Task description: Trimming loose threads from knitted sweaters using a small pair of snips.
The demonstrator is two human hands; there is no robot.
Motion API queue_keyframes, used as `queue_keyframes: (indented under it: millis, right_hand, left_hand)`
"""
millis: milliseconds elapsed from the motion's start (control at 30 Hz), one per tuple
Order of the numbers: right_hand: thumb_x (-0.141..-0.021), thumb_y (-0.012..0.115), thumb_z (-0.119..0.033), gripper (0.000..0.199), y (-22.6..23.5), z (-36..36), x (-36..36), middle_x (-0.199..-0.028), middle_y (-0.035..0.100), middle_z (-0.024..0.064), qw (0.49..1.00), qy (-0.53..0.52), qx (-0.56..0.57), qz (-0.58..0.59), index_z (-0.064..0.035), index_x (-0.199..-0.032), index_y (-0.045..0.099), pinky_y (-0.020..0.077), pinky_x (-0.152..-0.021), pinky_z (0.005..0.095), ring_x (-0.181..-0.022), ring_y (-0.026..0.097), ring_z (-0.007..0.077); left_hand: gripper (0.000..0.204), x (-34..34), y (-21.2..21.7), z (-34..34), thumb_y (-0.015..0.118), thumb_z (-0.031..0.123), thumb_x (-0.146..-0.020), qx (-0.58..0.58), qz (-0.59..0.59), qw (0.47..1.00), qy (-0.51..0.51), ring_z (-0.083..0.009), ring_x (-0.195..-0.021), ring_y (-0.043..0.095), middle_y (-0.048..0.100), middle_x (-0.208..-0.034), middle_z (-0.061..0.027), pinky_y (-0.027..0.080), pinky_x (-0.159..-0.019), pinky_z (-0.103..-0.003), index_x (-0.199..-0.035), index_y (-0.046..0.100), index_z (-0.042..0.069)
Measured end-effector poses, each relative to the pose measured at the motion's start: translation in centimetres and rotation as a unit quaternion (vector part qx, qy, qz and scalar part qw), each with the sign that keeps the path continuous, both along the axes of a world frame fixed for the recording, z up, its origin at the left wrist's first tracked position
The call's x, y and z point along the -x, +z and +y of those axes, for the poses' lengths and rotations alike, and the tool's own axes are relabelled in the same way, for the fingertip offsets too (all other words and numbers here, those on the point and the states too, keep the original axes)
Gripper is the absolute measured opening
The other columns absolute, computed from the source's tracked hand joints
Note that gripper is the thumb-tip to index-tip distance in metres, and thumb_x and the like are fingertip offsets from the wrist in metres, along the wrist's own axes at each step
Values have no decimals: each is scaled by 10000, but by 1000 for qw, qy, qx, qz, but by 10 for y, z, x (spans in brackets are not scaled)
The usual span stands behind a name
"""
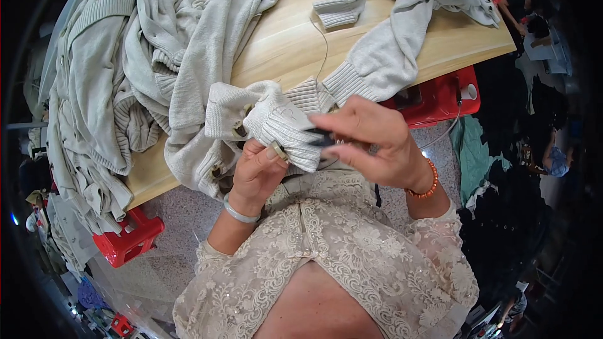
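My left hand (254,172) pinches the buttoned edge of a light grey knitted cardigan (279,127), with a brownish button (277,149) at the thumb. The ribbed part of the knit lies bunched above my fingers, and a faint curved mark shows on it. More buttons (239,130) sit along the folded edge. From the right, my right hand (374,144) reaches in with thumb and fingers closed round a small dark tool (321,137). Its tip touches or nearly touches the ribbing; blur hides its exact shape.
Several light grey knit garments (100,44) are heaped over the left and far side of the wooden table (276,37). A sleeve (389,50) stretches across its right part. Red plastic stools (129,238) stand below the table edges. Dark cloth (502,213) lies at the right.
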State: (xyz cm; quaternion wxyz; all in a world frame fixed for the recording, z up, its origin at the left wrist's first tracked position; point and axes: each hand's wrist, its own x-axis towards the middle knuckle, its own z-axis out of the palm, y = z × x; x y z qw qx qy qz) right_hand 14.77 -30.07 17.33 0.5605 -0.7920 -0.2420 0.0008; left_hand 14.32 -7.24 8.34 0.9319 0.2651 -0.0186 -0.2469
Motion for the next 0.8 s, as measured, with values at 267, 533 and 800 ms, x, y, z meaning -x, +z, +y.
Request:
queue_keyframes:
  millis: [267, 533, 800]
  right_hand:
    - [-704, 735, 26, 420, -2, 1, 7, -800, 606, 85, 999, 0, 33, -19, -32, -1115, 674, 438, -576, 243, -670, 578, 145]
    - [-700, 745, 9, 397, -2, 4, 8, -772, 601, 65, 995, -3, 77, -59, -70, -1085, 690, 446, -542, 276, -626, 584, 174]
    - [-690, 746, 4, 405, -1, 3, 10, -740, 588, 56, 990, -4, 106, -93, -92, -1080, 695, 440, -517, 285, -602, 588, 183]
  left_hand:
    - [297, 1, -3, 0, 583, 55, -881, 1, -35, 999, -10, -218, -1086, 595, 635, -1161, -138, 434, -964, -353, -1165, 599, -32]
    - [330, 0, -1, 1, 605, 57, -865, -16, -72, 997, -28, -227, -1138, 571, 619, -1200, -135, 396, -1016, -368, -1183, 593, -33]
    - [340, 0, -2, 1, 611, 68, -861, -29, -74, 996, -39, -205, -1119, 574, 626, -1184, -126, 402, -994, -342, -1183, 591, -39]
